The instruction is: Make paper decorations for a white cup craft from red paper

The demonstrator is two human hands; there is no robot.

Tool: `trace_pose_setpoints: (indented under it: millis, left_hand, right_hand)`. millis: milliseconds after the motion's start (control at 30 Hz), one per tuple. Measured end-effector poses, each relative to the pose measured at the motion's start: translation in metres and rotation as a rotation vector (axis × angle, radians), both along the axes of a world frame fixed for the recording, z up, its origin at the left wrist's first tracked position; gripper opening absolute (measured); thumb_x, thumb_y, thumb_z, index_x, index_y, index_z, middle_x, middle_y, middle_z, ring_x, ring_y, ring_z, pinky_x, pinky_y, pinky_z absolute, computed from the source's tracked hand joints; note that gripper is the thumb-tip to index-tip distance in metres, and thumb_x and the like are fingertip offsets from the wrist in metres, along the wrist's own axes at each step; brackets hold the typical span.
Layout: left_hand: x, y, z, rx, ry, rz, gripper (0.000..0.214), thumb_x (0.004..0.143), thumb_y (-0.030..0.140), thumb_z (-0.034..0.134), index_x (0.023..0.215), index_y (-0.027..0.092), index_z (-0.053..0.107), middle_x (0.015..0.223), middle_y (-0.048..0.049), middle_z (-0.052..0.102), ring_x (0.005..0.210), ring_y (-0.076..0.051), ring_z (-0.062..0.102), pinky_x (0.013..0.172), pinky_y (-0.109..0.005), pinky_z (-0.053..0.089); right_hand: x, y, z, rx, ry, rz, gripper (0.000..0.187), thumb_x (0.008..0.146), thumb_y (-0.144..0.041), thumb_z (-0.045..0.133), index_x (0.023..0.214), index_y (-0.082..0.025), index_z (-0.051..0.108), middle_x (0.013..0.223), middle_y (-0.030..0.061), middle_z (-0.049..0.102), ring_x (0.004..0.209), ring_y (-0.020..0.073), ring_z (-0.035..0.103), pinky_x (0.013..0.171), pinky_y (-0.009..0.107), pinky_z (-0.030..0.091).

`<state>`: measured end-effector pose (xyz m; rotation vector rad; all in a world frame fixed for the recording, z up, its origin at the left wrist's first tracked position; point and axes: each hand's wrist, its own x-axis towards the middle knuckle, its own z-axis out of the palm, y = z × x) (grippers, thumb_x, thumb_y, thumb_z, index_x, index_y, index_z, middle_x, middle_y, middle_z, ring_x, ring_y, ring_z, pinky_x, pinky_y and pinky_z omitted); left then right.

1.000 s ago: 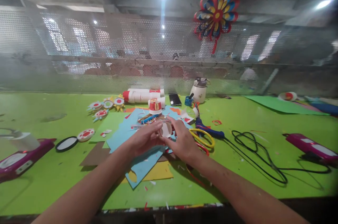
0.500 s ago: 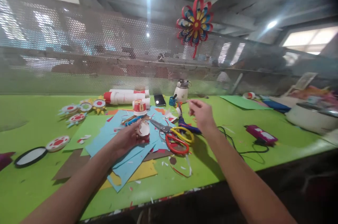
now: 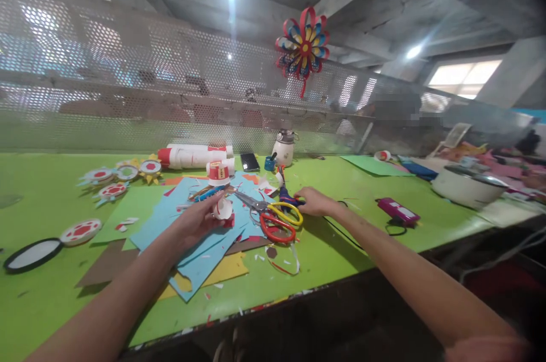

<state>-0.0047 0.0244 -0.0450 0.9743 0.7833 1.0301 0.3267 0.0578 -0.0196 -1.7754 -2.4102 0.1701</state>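
In my left hand (image 3: 198,222) is a cut white and red paper cup piece (image 3: 222,209), gripped by the fingers above blue paper sheets (image 3: 205,259). My right hand (image 3: 315,201) has its fingers closed at the handle end of a dark blue glue gun (image 3: 289,197), whose nozzle points away from me. Between the hands lie scissors (image 3: 279,228) with one red and one yellow handle loop, blades toward the left. A red and white paper cup (image 3: 219,174) stands upside down just beyond my left hand.
White paper-cup tubes (image 3: 196,157), a phone (image 3: 249,162), a small blue pot (image 3: 270,163) and a white jar (image 3: 284,148) stand along the back. Decorated discs (image 3: 81,231) lie left. On the right are a purple device (image 3: 398,211), a black cord (image 3: 347,234) and a white pot (image 3: 463,188).
My right hand has come down from above the table onto the glue gun's handle. The left hand still holds the cup piece. The whole view has shifted slightly to the right.
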Motion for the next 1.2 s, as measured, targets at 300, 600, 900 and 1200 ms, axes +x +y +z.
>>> trace_pose_setpoints:
  millis: [300, 600, 900, 1200]
  left_hand:
    - [0.004, -0.002, 0.003, -0.05, 0.019, -0.007, 0.025, 0.084, 0.032, 0.058, 0.094, 0.01, 0.064, 0.078, -0.0117, 0.068, 0.065, -0.019, 0.066, 0.058, -0.029, 0.056]
    - [0.002, 0.001, -0.005, -0.049, 0.02, -0.037, 0.028, 0.081, 0.037, 0.062, 0.091, 0.011, 0.065, 0.083, -0.0128, 0.068, 0.066, -0.019, 0.066, 0.06, -0.029, 0.055]
    - [0.002, 0.001, 0.002, -0.032, -0.062, -0.021, 0.026, 0.086, 0.032, 0.056, 0.1, 0.011, 0.062, 0.081, -0.0107, 0.067, 0.066, -0.017, 0.064, 0.057, -0.027, 0.054]
    - [0.002, -0.003, 0.017, -0.046, -0.232, 0.062, 0.026, 0.09, 0.03, 0.049, 0.101, 0.011, 0.063, 0.085, -0.0106, 0.068, 0.07, -0.016, 0.065, 0.06, -0.025, 0.055]
  right_hand:
    - [-0.002, 0.005, -0.012, -0.006, -0.199, -0.007, 0.026, 0.087, -0.031, 0.058, 0.106, -0.014, 0.059, 0.107, 0.0071, 0.06, 0.095, 0.0206, 0.059, 0.081, 0.038, 0.048]
    - [-0.001, 0.002, 0.014, 0.166, -0.237, -0.086, 0.026, 0.071, -0.021, 0.063, 0.097, -0.017, 0.06, 0.101, 0.0117, 0.054, 0.084, 0.0239, 0.057, 0.066, 0.03, 0.04]
    - [0.016, 0.009, 0.074, 0.326, 0.13, -0.178, 0.034, 0.066, -0.015, 0.059, 0.1, -0.013, 0.06, 0.102, 0.0133, 0.057, 0.086, 0.0247, 0.057, 0.073, 0.035, 0.044]
    - [-0.056, -0.032, 0.044, -0.065, 1.045, 0.182, 0.03, 0.083, -0.035, 0.044, 0.096, -0.014, 0.06, 0.088, 0.0112, 0.068, 0.066, 0.0187, 0.062, 0.058, 0.033, 0.051]
